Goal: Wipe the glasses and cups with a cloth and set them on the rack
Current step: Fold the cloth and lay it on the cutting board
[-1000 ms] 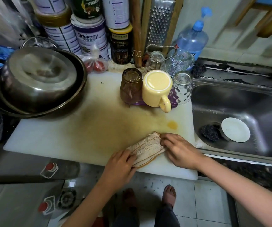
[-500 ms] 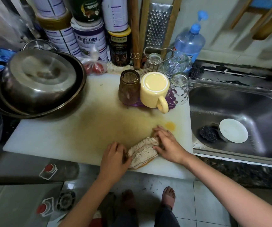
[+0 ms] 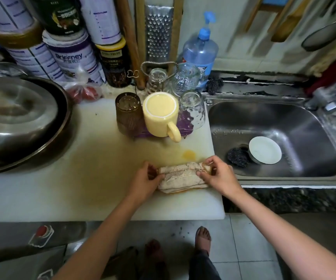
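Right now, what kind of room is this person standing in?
Most likely a home kitchen. There is a steel sink, a metal grater propped up at the back, and a yellow mug upside down next to a brown glass.

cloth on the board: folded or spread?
Folded. The cloth lies on the white board as a layered bundle, stacked edges showing on its near side; left hand and right hand pinch its ends.

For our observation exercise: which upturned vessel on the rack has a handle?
The yellow mug, between the brown glass and a clear glass; the glasses lack handles.
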`<state>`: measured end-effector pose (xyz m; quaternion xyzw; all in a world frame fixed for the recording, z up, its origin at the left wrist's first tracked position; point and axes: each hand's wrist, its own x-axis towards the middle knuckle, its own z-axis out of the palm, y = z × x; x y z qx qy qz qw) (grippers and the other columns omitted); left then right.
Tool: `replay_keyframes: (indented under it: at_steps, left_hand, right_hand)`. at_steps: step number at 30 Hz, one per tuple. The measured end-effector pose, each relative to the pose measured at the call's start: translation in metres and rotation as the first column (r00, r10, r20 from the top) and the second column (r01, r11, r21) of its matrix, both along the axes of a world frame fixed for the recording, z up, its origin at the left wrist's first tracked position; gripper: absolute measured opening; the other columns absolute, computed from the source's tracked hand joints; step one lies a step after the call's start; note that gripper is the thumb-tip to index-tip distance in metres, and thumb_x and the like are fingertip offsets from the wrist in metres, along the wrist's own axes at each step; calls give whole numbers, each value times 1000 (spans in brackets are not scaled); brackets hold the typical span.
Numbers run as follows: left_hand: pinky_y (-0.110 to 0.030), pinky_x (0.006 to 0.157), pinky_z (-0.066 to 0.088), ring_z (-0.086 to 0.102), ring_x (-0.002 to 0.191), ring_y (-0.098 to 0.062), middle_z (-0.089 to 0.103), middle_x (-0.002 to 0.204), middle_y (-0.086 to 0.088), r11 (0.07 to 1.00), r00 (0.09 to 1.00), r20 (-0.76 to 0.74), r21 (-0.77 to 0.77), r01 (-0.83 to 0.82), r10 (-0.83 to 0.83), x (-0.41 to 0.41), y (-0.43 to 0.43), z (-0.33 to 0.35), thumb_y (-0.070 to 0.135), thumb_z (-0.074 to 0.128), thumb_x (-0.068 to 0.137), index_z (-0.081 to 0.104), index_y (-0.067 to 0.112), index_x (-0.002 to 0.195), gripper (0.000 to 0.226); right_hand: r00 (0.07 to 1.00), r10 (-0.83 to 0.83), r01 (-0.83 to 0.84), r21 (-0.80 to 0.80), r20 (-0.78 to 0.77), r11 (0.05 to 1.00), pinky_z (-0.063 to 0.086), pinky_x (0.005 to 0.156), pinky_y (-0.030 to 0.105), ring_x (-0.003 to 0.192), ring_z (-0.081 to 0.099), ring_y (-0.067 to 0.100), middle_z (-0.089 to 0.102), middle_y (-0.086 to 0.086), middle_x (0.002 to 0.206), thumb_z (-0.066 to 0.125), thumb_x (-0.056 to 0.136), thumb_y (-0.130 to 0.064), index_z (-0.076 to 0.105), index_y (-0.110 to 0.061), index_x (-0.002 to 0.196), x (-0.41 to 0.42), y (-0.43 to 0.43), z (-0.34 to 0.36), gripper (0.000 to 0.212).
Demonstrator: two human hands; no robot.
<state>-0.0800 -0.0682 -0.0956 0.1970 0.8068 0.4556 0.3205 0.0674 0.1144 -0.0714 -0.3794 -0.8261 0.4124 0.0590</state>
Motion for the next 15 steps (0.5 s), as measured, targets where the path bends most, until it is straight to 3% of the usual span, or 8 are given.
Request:
replay_keyframes:
  at_steps: [4,6,8,9,10,12,15]
  left_hand:
    - [-38,80,50,57,82,-21,57,80,2,1000,1000,-2,-3,15,-15,-10,31,-6,12,75,83,52,9,93,26]
    - [-40,82,52,61,85,-25,60,83,0,1000,999,-27,-12,21,-22,-12,38,-7,13,75,83,53,12,93,25]
    - [-42,83,53,63,91,-29,63,91,-3,998,992,-117,-48,47,-52,-12,39,-8,18,74,84,55,12,100,25]
    - [-42,82,52,62,93,-30,63,98,-6,994,965,-250,-90,56,-77,-10,35,-10,21,73,85,56,11,107,29]
    - [-42,80,52,60,95,-32,62,104,-9,988,890,-436,-138,75,-129,-8,30,-9,24,70,87,56,9,113,33]
    - [-43,82,48,57,101,-35,60,113,-14,972,619,-750,-185,143,-234,-1,25,-10,28,58,89,56,8,116,34]
    - [-41,97,37,55,117,-30,63,125,-13,918,331,-881,-232,323,-339,7,21,-23,25,50,90,65,9,116,34]
  right_hand:
    - [994,-91,91,5,66,996,36,58,20,74,54,19,61,2,78,81,76,-27,61,-12,97,-1,20,1,32]
    - [989,-106,106,7,106,994,36,61,21,77,55,18,61,1,79,80,76,-30,62,-12,98,-2,28,-1,34]
    - [986,-100,92,64,132,994,42,68,26,81,58,19,63,1,84,79,77,-36,62,-13,97,-2,29,-2,35]
    - [986,-84,55,201,141,978,45,69,28,84,59,20,64,2,88,77,78,-38,62,-13,98,0,27,-3,35]
    - [989,-55,-1,386,135,923,48,70,31,87,60,23,64,3,93,74,80,-38,62,-11,100,2,25,-4,35]
    - [994,64,-108,637,92,763,52,73,37,95,60,27,64,7,101,72,81,-30,64,-8,104,5,19,-10,32]
    - [961,263,-248,691,87,679,54,83,39,105,60,28,64,9,113,71,80,-19,66,-7,112,10,15,-25,34]
